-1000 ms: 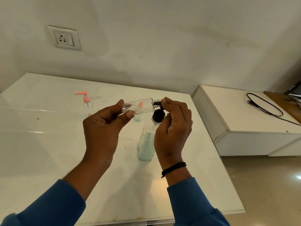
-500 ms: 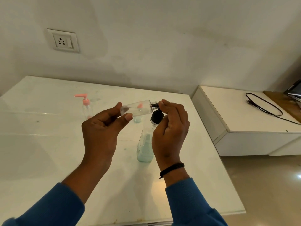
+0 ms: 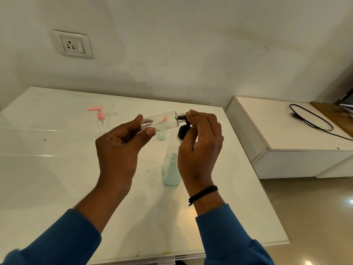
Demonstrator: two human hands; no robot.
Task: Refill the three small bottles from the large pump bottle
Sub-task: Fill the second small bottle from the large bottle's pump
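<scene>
My left hand (image 3: 119, 150) grips a small clear bottle (image 3: 162, 122) near its base and holds it sideways above the white table (image 3: 57, 169). My right hand (image 3: 200, 148) pinches the black cap (image 3: 181, 117) at the bottle's neck. Below the hands stands the large bottle (image 3: 170, 172) with pale green liquid and a black pump top (image 3: 183, 131), partly hidden by my right hand. A small bottle with a pink pump (image 3: 101, 119) stands at the back left. Another small bottle (image 3: 162, 133) with a pink top and green liquid shows behind the held one.
A white low cabinet (image 3: 286, 131) stands to the right of the table with a black cable (image 3: 313, 119) on it. A wall socket (image 3: 73, 44) sits on the wall behind. The table's front edge runs just above my blue sleeves.
Both hands have stayed on the small bottle and its cap, which have drifted slightly up and left in the view. The bottles on the table have not moved.
</scene>
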